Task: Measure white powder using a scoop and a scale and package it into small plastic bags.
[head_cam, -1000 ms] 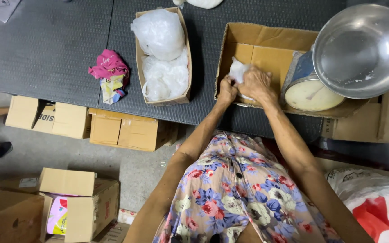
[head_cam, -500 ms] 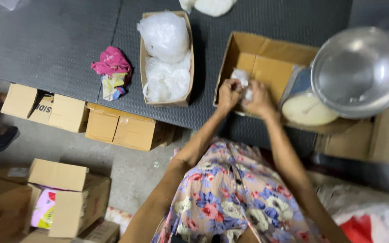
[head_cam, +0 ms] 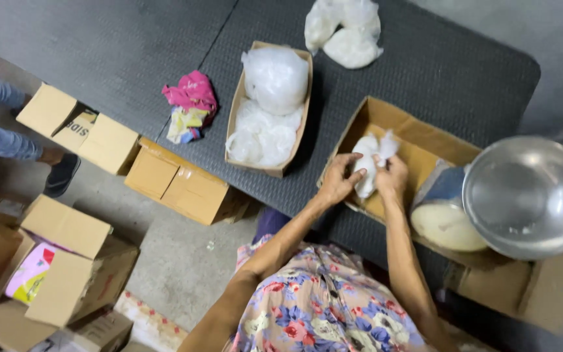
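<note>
Both my hands grip one small clear plastic bag filled with something white, over the near corner of a flat brown cardboard box on the dark table. My left hand pinches the bag from the left. From the right, my right hand closes on the same bag. The bag's top sticks up between my fingers.
A narrow cardboard tray to the left holds several filled clear bags. More bags lie at the table's far edge. A pink cloth bundle, a steel bowl, floor cartons and another person's legs surround the table.
My hands have drawn back from deeper in the box to its near corner, still holding the white bag. The view has tilted, so the table now runs diagonally.
</note>
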